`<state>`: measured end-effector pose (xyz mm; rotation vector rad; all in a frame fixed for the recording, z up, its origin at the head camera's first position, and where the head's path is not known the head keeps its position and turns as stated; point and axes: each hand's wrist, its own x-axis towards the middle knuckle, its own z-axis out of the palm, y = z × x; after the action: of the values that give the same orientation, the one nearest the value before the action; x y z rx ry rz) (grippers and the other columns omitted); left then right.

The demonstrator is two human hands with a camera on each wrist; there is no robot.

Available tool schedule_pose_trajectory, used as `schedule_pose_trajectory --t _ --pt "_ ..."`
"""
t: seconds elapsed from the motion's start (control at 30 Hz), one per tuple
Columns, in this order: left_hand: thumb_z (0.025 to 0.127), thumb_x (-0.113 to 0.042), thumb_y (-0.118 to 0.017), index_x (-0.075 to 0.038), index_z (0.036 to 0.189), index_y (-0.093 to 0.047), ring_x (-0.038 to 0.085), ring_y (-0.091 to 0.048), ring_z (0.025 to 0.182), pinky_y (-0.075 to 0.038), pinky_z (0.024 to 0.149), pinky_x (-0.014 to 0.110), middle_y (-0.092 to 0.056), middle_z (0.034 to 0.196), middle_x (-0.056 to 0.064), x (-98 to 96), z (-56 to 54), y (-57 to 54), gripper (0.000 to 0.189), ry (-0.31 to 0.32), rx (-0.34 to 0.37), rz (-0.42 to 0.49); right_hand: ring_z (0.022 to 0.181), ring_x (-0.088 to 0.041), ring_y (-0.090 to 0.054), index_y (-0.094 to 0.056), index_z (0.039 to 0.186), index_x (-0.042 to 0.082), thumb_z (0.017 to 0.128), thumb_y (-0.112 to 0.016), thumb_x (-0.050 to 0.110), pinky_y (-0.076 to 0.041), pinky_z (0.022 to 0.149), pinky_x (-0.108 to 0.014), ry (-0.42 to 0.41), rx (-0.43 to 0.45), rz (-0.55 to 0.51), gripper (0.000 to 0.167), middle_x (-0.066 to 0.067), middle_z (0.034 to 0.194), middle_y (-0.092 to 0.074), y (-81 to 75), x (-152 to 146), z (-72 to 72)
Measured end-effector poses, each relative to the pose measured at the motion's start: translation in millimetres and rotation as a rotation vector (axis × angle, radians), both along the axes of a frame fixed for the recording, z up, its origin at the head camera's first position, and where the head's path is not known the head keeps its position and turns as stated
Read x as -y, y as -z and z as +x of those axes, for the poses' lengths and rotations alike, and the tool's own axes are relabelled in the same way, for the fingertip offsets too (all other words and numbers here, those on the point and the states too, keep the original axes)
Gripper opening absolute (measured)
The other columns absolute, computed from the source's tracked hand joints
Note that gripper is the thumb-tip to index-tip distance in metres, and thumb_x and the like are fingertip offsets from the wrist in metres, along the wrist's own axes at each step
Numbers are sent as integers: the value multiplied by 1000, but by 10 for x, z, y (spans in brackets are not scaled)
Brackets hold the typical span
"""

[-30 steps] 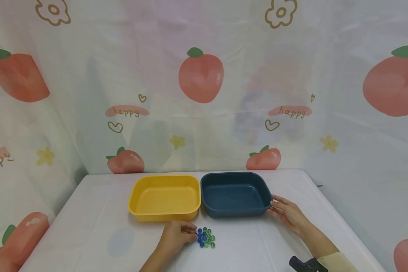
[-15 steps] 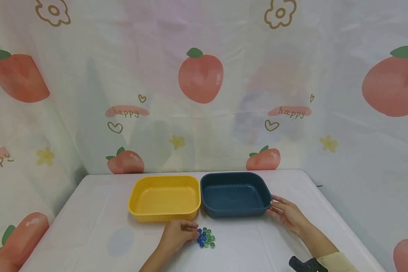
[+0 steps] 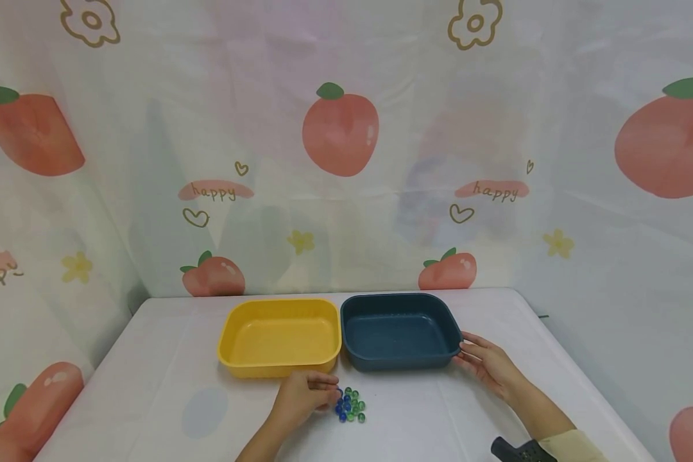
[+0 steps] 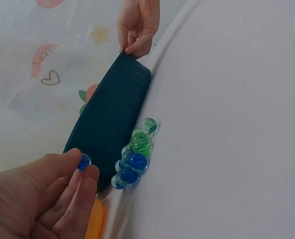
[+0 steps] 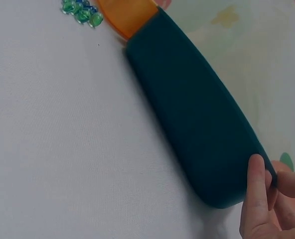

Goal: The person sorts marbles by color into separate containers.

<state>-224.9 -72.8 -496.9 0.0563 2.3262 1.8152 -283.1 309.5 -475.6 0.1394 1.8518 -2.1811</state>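
Observation:
My left hand point(image 3: 301, 399) is at the left edge of a small cluster of blue and green glass marbles point(image 3: 353, 405) on the white table. In the left wrist view its thumb and finger pinch one blue marble point(image 4: 85, 162), held apart from the cluster. With my right hand point(image 3: 489, 366) I hold the right end of a dark blue plastic basin point(image 3: 401, 364). In the right wrist view a finger point(image 5: 257, 181) lies along the basin's outer wall, and others reach over by the rim. Nothing lies inside the basin.
A yellow basin point(image 3: 277, 371) stands against the dark blue one on its left, just behind my left hand. A printed cloth backdrop point(image 3: 346, 231) hangs behind the table point(image 3: 167, 359). A black device point(image 3: 522, 450) sits near my right sleeve.
My left hand has shifted slightly to the right and away from me, its fingertips now overlapping the blue side of the marble cluster. My right hand and both basins stay put.

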Motion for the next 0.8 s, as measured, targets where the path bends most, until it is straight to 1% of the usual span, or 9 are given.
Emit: schedule_pose_trajectory --t 0.13,0.27,0.53,0.63,0.8 --pt "79 -14 -82 -2 101 -75 12 -69 75 -60 66 30 -76 89 5 1 -15 -15 26 -8 20 11 99 -11 -62 -10 152 -10 102 -49 6 -56 90 -25 -2 -4 -2 66 -2 115 -57 -9 7 5" --pt "80 -16 -82 -1 104 -74 12 -70 77 -60 66 29 -76 91 6 3 -17 -58 30 -19 29 28 99 -11 -62 -9 153 -10 102 -49 6 -56 90 -25 -4 -1 -10 67 -2 115 -57 -21 16 17" --pt "82 -13 -79 2 108 -72 16 -73 81 -61 71 31 -76 94 10 -9 -33 -107 31 -45 47 98 96 -11 -61 -10 152 -10 102 -49 6 -56 89 -26 8 15 -11 66 -3 111 -57 -27 25 27" --pt "83 -15 -79 1 110 -72 16 -72 82 -61 72 31 -76 96 9 -11 -50 -131 32 -58 59 108 96 -11 -62 -12 152 -10 101 -49 6 -57 89 -27 13 20 -17 65 -3 110 -58 -29 26 29" --pt "82 -15 -79 2 111 -72 17 -73 83 -61 73 31 -76 97 10 -11 -69 -175 34 -59 61 121 95 -11 -62 -13 151 -11 101 -49 5 -57 88 -27 19 29 -28 64 -3 107 -59 -38 30 29"
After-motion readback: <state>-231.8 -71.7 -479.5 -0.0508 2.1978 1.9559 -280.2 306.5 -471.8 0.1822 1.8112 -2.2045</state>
